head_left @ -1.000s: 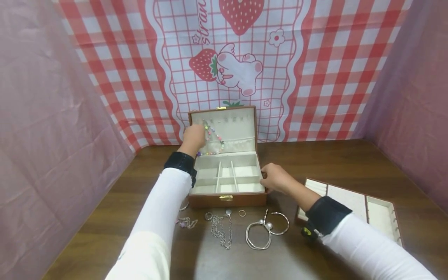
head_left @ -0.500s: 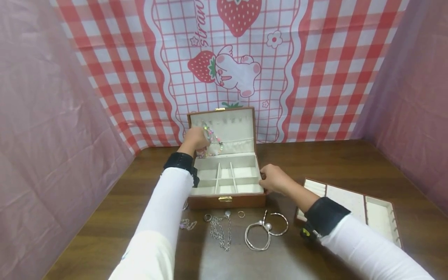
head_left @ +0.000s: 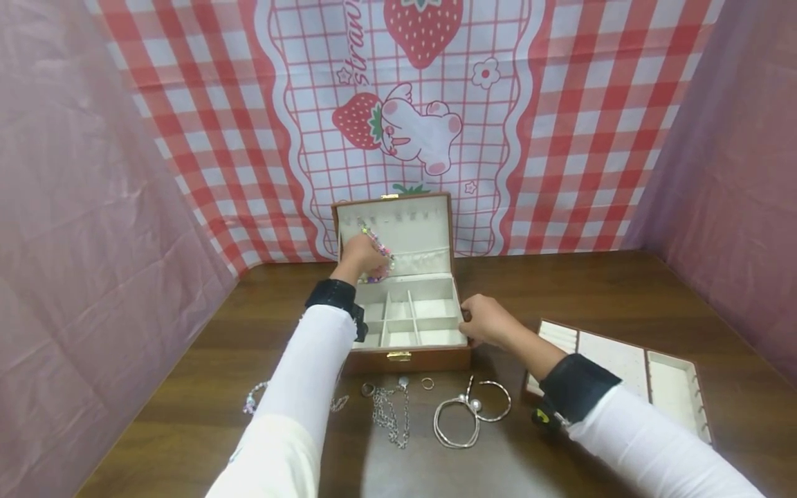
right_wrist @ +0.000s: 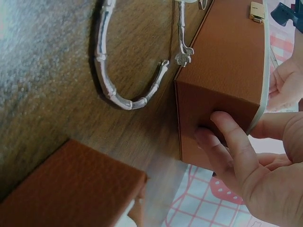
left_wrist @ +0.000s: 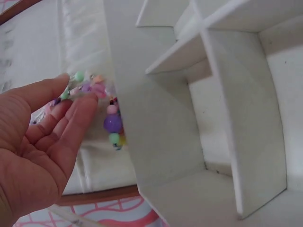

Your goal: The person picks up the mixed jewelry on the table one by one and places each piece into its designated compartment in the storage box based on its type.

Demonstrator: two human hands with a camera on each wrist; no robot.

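Note:
An open brown jewellery box [head_left: 405,358] with a white divided lining stands mid-table, its lid [head_left: 417,225] upright. My left hand [head_left: 369,254] is at the lid's lower left and pinches a string of colourful beads [head_left: 381,245]. In the left wrist view the beads [left_wrist: 112,124] hang between thumb and fingers [left_wrist: 78,111], beside the box's inner wall [left_wrist: 165,142]. My right hand [head_left: 476,324] holds the box's right side. In the right wrist view its fingertips [right_wrist: 222,127] press the brown side wall [right_wrist: 222,61], and the thumb lies by the rim.
On the table in front of the box lie a silver chain [head_left: 389,413], two small rings [head_left: 369,389], two silver bangles [head_left: 457,423] and a beaded bracelet [head_left: 252,402]. A lifted-out tray [head_left: 623,360] sits at the right. Pink and checked cloth walls enclose the table.
My left hand has come down and slightly right along the lid, gathering the beads into it. The forearm has shifted, uncovering the bracelet on the table. The right hand has stayed put.

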